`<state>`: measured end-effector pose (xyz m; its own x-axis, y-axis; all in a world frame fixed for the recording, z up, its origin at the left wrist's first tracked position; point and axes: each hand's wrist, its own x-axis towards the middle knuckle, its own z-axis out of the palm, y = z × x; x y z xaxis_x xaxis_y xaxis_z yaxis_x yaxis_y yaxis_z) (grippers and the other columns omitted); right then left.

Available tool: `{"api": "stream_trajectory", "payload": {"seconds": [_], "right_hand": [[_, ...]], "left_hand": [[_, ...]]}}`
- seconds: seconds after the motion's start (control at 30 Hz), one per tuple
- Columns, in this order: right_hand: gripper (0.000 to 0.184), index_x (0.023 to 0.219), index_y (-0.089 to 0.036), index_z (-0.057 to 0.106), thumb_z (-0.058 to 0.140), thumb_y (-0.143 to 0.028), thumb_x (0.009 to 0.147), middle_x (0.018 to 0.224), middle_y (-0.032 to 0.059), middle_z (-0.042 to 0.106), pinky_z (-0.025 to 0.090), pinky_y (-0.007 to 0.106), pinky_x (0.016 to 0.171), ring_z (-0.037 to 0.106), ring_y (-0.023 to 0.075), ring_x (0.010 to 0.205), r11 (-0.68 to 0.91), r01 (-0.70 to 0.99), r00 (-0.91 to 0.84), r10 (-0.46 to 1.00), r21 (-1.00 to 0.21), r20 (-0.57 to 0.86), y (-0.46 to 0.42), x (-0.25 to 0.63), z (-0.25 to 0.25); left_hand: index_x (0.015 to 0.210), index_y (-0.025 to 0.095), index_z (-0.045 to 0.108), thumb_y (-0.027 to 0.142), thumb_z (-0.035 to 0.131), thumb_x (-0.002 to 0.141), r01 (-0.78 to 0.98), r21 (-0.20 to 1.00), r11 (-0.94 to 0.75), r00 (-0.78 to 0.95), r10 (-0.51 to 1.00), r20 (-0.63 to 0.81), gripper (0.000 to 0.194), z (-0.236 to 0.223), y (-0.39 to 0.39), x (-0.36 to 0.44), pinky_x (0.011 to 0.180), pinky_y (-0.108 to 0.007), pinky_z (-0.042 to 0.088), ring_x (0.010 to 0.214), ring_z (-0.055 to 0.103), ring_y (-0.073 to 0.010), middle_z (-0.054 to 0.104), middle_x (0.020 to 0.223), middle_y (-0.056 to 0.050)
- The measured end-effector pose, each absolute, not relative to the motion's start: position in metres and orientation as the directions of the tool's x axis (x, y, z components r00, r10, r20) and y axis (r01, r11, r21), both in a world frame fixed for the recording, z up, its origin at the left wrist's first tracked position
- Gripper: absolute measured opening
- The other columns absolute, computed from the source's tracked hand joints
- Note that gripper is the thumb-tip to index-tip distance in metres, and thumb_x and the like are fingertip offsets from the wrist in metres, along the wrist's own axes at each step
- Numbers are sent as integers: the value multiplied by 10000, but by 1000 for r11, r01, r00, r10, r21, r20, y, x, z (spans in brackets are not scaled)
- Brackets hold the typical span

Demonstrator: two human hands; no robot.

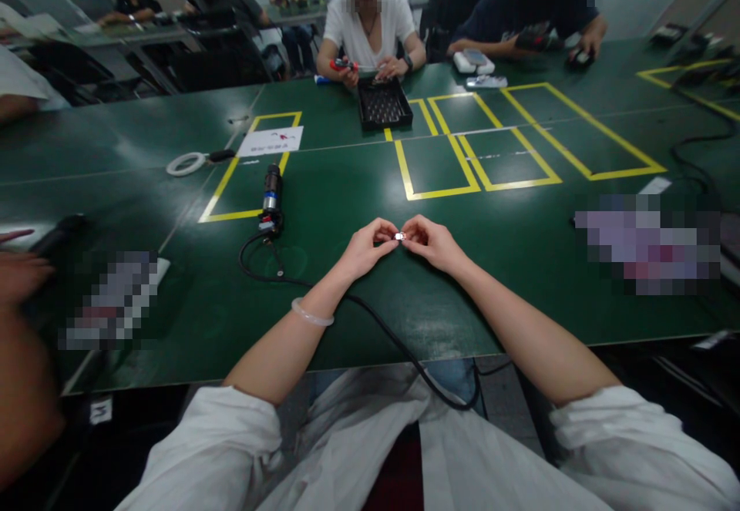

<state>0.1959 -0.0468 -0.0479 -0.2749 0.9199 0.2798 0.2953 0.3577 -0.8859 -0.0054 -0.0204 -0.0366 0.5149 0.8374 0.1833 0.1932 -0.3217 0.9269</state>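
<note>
Between the fingertips of both hands is a small, shiny silvery-white piece point(399, 237), too small for me to tell its kind. My left hand point(370, 247) pinches it from the left. From the other side, my right hand point(431, 243) pinches it, fingers curled and thumb forward. Both hands are just above the green table point(324, 264), close together. A black cable point(375, 310) passes under my left forearm. It runs to a dark cylindrical tool with a silver and blue band point(270, 191), which lies beyond my left hand.
Yellow tape rectangles point(442, 193) mark the table ahead. A black tray point(385, 124) of small parts stands before a co-worker point(370, 33). A white ring-shaped coil point(186, 164) and a printed sheet point(270, 142) lie to the left. Blurred flat items lie at both sides.
</note>
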Motion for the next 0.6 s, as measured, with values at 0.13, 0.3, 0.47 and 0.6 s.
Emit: {"api": "stream_trajectory", "payload": {"seconds": [0.13, 0.3, 0.47, 0.6], "right_hand": [[168, 964, -188, 601, 644, -299, 845, 799, 4, 644, 413, 244, 600, 539, 115, 628, 392, 338, -283, 909, -856, 305, -47, 196, -46], [183, 962, -184, 627, 662, -312, 835, 869, 27, 664, 439, 257, 618, 572, 126, 668, 382, 333, -257, 916, -862, 307, -45, 196, -48], [280, 980, -185, 618, 678, -415, 832, 879, 33, 676, 491, 265, 618, 608, 126, 661, 270, 157, -262, 939, -950, 224, -43, 194, -53], [343, 872, -176, 603, 668, -510, 829, 745, 24, 669, 488, 255, 568, 603, 120, 594, 181, 65, -243, 957, -981, 160, -43, 193, -50]], "left_hand": [[1005, 139, 608, 273, 666, 831, 226, 915, -333, 515, 839, 178, 227, -37, -21, -6, 871, -315, 498, 905, 642, -159, 671, 1004, -70], [983, 131, 631, 325, 652, 854, 258, 908, -329, 510, 845, 161, 233, -38, -20, -7, 851, -315, 498, 879, 645, -164, 684, 974, -75], [1043, 132, 623, 351, 636, 869, 245, 918, -311, 512, 846, 150, 280, -39, -19, -7, 817, -304, 499, 868, 645, -166, 685, 948, -75], [1118, 128, 585, 326, 656, 857, 195, 936, -294, 536, 831, 149, 336, -38, -22, -6, 802, -287, 494, 828, 641, -146, 674, 902, -56]]}}
